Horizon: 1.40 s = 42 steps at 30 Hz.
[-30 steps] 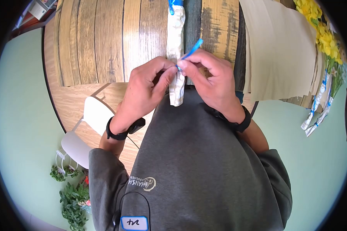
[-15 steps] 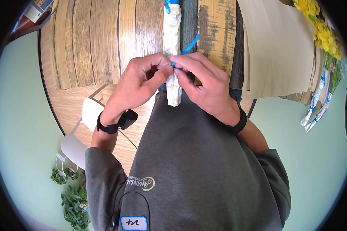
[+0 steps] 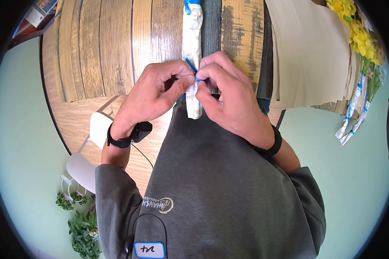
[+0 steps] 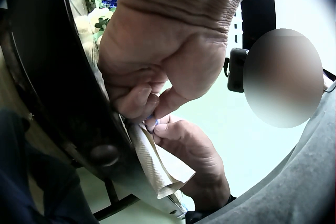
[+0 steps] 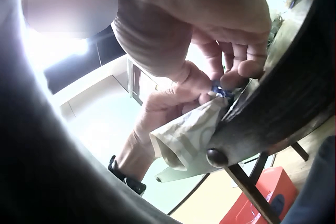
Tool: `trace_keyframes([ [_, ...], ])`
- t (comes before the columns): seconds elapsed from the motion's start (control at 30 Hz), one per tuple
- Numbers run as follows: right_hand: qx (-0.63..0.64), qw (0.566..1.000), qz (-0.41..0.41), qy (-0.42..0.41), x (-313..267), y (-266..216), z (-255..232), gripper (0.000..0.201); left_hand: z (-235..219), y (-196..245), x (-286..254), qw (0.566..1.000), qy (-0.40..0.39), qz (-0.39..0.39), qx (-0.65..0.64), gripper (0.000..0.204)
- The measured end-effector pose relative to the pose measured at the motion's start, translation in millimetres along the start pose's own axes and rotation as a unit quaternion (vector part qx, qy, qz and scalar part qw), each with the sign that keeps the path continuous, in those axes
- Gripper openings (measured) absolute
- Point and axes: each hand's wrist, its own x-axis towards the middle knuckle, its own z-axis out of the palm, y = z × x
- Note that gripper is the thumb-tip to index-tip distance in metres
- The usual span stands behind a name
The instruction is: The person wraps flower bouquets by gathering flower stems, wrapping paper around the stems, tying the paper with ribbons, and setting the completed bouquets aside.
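Observation:
A slim roll of white patterned paper (image 3: 192, 36) lies lengthwise over the table's near edge. Its open lower end (image 5: 170, 148) sticks out past the edge in the right wrist view. Thin blue ribbon (image 3: 189, 64) crosses the roll between the hands, one short end pointing up and left. My left hand (image 3: 160, 93) pinches the ribbon at the roll between thumb and forefinger. From the other side my right hand (image 3: 231, 93) pinches it too, fingertips close against the left ones. The fingers partly hide the knot area (image 5: 219, 90). Higher up, a blue bow (image 3: 187, 7) circles the roll.
Beige paper sheets (image 3: 313, 56) are stacked on the right of the wooden table (image 3: 116, 47). Beyond them lie yellow flowers (image 3: 363, 43) with wrapped stems (image 3: 352, 112). White chairs (image 3: 100, 127) and potted greenery (image 3: 84, 231) are at left. A red bin (image 5: 262, 192) stands below the table.
The ribbon's free end, earlier stretched up and right from the right hand, now points up and left between the hands. The right fingers have drawn in; the left hand keeps its pinch.

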Motion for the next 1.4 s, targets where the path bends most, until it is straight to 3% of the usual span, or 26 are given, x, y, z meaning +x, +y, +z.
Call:
trace_keyframes([
  [0.17,-0.010,0.996,0.063,-0.057,4,-10,-5,0.024,1,-4,0,1.000,-0.005,0.004,-0.028,0.012],
  [0.33,-0.097,0.995,0.030,-0.017,5,-3,4,0.025,1,-9,-1,0.999,-0.002,-0.020,-0.047,0.011],
  [0.5,-0.042,0.998,0.053,-0.003,3,-3,4,0.021,3,-12,0,0.998,-0.001,-0.024,-0.064,0.012],
  [0.57,-0.026,0.998,0.058,0.003,2,-2,4,0.020,9,-16,1,0.995,0.045,0.025,-0.090,0.011],
  [1.07,-0.055,0.994,-0.017,0.094,-11,-1,1,0.010,12,-16,0,0.995,0.058,0.033,-0.080,0.011],
  [1.17,-0.030,0.997,0.014,0.065,-13,-6,-7,0.009,13,-18,0,0.994,0.058,0.037,-0.084,0.011],
  [1.23,0.022,0.994,0.097,0.034,-14,-9,-10,0.006,11,-18,0,0.995,0.055,0.030,-0.078,0.011],
  [1.27,0.023,0.994,0.098,0.035,-14,-9,-13,0.006,10,-18,0,0.996,0.052,0.023,-0.072,0.012],
  [1.33,0.130,0.971,0.198,-0.030,-12,-11,-22,0.008,9,-20,-1,0.996,0.049,0.022,-0.069,0.011],
  [1.4,0.130,0.968,0.208,-0.052,-8,-11,-32,0.011,6,-19,-2,0.997,0.047,0.020,-0.066,0.011],
])
